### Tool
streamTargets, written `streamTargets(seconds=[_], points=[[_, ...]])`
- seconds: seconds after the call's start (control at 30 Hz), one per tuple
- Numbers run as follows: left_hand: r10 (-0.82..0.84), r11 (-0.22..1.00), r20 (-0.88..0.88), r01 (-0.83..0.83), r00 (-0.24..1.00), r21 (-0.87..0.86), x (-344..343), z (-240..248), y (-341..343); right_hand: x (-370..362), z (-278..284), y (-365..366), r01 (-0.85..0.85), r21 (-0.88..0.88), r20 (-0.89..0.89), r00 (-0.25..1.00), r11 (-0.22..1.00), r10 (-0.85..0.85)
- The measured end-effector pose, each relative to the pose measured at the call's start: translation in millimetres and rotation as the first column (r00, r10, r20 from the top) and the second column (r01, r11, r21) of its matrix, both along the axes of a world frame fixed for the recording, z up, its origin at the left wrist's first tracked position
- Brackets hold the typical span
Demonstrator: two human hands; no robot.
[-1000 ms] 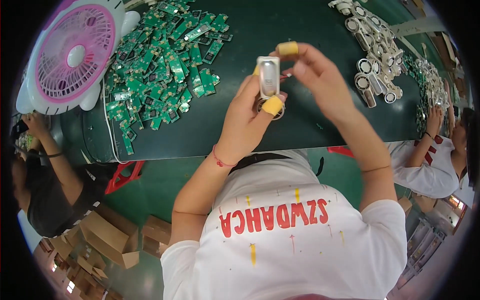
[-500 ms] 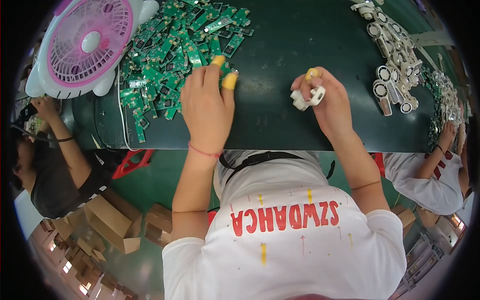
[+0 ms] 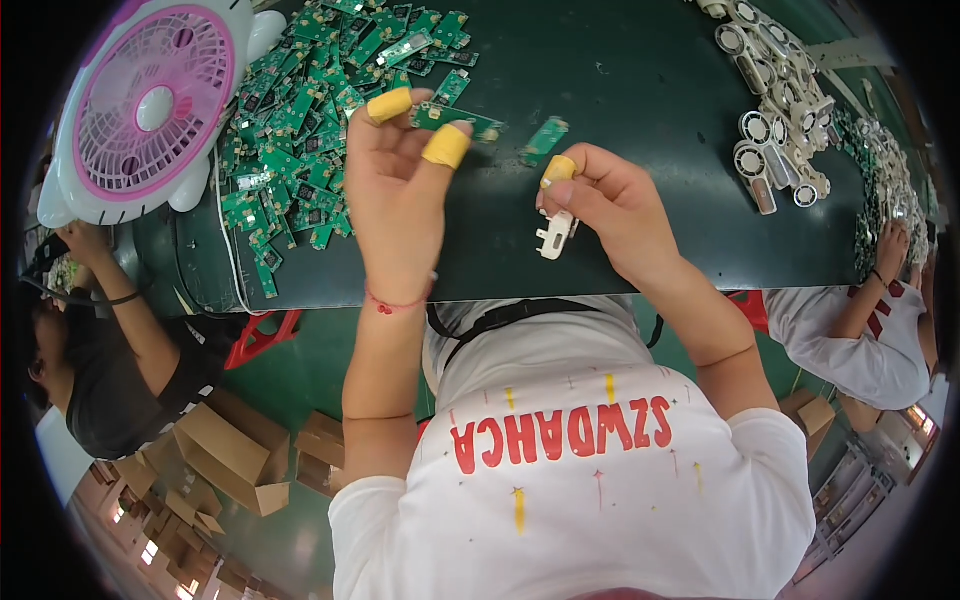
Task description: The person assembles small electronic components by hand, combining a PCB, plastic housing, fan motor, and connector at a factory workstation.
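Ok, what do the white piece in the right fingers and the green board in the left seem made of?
White piece: probably moulded plastic, fairly matte; it looks opaque with shaped edges. Green board: likely coated laminate, flat with pale spots; blur leaves its sheen unclear.

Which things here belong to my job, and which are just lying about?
Part of the job:
green circuit board, left hand
white part, right hand
circuit-board pile
probably the white-housing pile

Seemingly just around:
pink fan
cardboard box
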State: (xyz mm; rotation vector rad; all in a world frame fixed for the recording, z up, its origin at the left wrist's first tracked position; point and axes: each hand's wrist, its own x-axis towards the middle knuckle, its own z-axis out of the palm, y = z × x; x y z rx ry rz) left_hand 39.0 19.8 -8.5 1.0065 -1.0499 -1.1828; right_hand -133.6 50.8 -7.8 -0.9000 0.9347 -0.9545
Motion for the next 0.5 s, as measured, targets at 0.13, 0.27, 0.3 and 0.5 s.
streamTargets(seconds=[0.13, 0.27, 0.3, 0.5], points=[[-0.160, 0.975, -0.087, 0.171, 0.983, 0.143, -22, 3, 21, 5, 7, -4, 0.075, -0.014, -0.030, 0.997, 0.997, -0.075], [-0.334, 0.941, 0.169, 0.319, 0.927, 0.112, -16, -10, 27, 6, 10, -5, 0.179, -0.065, -0.029, 0.983, 0.982, -0.181], [-0.289, 0.957, 0.232, 0.290, 0.929, 0.027, -17, -10, 27, 5, 7, -5, 0.186, -0.078, -0.086, 0.978, 0.979, -0.192], [-0.008, 0.956, 0.536, 0.164, 0.844, -0.243, -23, 1, 25, 6, 20, -2, 0.097, 0.008, -0.117, 0.989, 0.995, -0.095]])
